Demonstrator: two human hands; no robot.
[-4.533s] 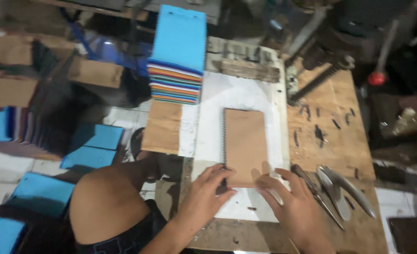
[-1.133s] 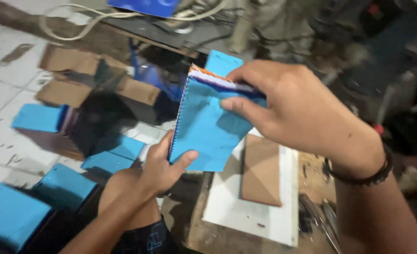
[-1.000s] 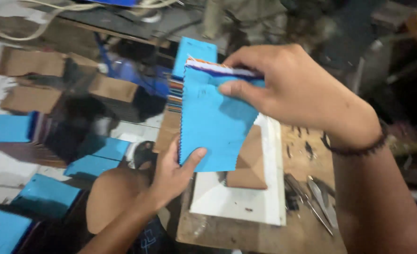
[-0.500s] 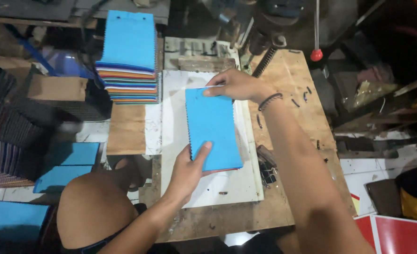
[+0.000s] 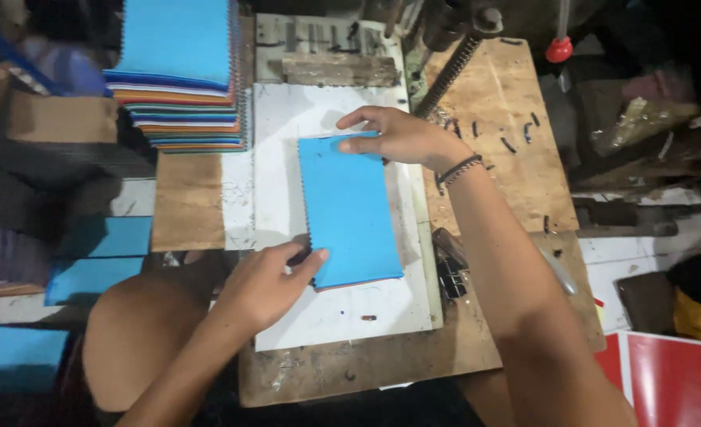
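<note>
The blue notebook [image 5: 349,207] lay flat on the white board [image 5: 342,308] on the tabletop [image 5: 508,103]. Left hand [image 5: 267,285] fingers pressed its near corner; right hand [image 5: 402,138] fingers, spread, held its far edge.

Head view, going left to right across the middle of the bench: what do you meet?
Brown board → left hand → blue notebook → right hand → red knob
</note>
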